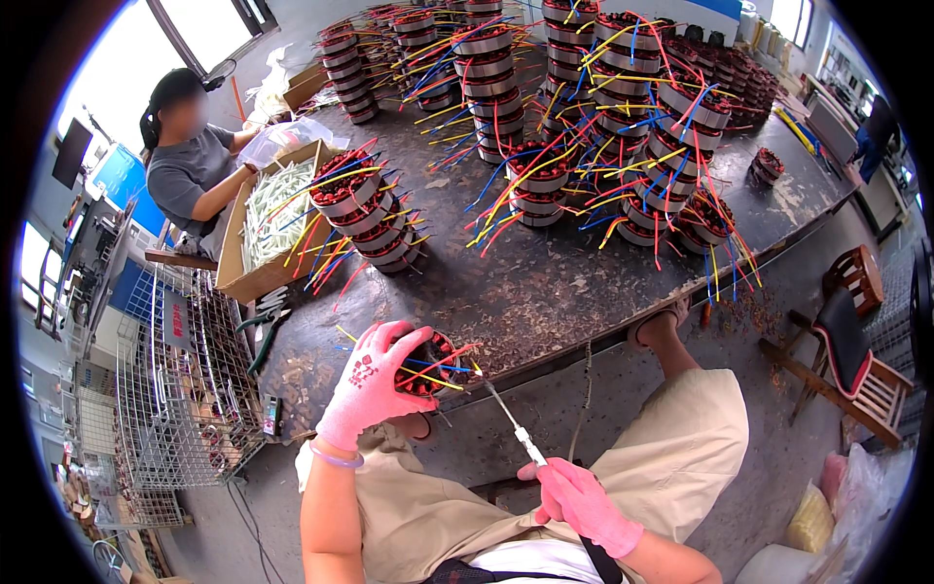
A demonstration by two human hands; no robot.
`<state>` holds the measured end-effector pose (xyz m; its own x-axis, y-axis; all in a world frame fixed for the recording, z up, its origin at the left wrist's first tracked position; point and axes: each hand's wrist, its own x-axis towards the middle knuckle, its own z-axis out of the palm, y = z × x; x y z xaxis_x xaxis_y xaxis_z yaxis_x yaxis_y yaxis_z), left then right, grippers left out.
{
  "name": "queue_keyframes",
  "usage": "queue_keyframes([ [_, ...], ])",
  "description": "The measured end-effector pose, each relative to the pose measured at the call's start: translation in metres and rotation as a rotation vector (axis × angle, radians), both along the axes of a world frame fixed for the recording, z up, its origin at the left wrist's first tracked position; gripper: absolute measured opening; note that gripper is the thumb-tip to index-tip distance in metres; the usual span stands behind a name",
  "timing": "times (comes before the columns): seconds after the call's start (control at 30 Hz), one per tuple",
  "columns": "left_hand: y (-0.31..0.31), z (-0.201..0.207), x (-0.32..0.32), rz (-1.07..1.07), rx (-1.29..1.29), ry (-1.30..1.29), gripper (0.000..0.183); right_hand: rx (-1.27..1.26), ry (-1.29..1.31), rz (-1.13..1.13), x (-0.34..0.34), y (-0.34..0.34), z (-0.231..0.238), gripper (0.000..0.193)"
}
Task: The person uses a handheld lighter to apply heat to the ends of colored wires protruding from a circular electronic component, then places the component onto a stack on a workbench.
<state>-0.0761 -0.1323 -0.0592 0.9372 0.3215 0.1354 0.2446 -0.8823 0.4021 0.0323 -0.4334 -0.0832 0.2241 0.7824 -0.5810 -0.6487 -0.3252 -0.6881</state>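
Observation:
My left hand [365, 384], in a pink glove, is closed around a motor stator [446, 352] at the table's near edge. Red, yellow and blue wires stick out of the stator toward the right. My right hand [589, 506], also gloved in pink, grips a slim tool with a white handle and a thin metal shaft [516, 424]. The tool's tip comes close to the ends of the wires, where a small bright spot shows; I cannot tell whether they touch, nor the tool's exact kind.
Stacks of stators [486, 73] with trailing wires stand across the dark table [443, 282], and a shorter stack [375, 229] is nearer. A cardboard box [268, 280] of white tubes and green-handled pliers [263, 343] are left. A co-worker [195, 161] sits beyond; a chair [844, 341] stands right.

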Motion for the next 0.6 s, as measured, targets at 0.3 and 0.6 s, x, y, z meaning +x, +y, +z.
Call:
queue_keyframes([
  [0.3, 0.0008, -0.0028, -0.0006, 0.006, -0.006, -0.006, 0.091, -0.009, 0.002, 0.016, 0.0016, 0.0012, 0.0017, 0.033],
  [0.6, 0.0014, -0.0032, -0.0015, -0.005, 0.007, -0.014, 0.091, -0.010, -0.040, 0.031, 0.0025, 0.0004, 0.0069, 0.033],
])
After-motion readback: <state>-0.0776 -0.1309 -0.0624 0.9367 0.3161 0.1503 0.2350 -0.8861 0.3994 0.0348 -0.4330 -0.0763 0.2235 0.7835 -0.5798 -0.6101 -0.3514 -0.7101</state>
